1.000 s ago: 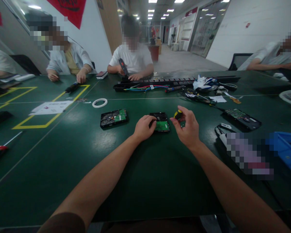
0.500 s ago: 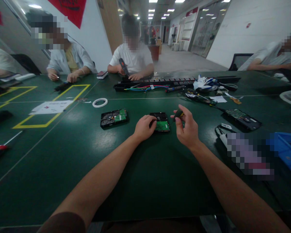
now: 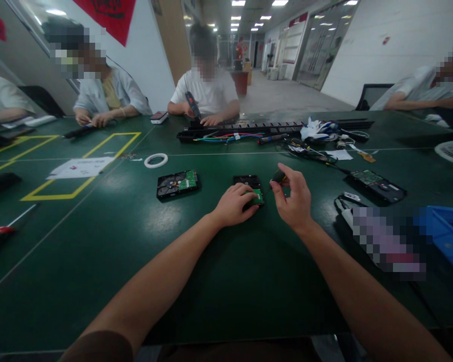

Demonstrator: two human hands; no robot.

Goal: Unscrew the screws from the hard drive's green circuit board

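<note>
A hard drive with a green circuit board (image 3: 248, 180) lies in front of me, partly covered by my left hand (image 3: 237, 203). The fingers of that hand are spread over the board and its near edge. My right hand (image 3: 294, 196) is closed on a screwdriver (image 3: 278, 176) with a dark green and yellow handle, just right of the drive. Its thin shaft slants down toward the drive's right edge; the tip is too small to make out. A second hard drive (image 3: 177, 184) lies to the left.
Another drive (image 3: 377, 185) lies right, near a blue bin (image 3: 449, 236). A white tape ring (image 3: 156, 160), a paper sheet (image 3: 79, 167) and a red-handled screwdriver (image 3: 0, 236) are left. Cables and a long black rail (image 3: 226, 131) lie beyond; several people sit around the table.
My left hand has moved right over the board, its fingers going from pinched to spread. My right hand has barely shifted. A person at the far left has moved their hands and a dark object leftward.
</note>
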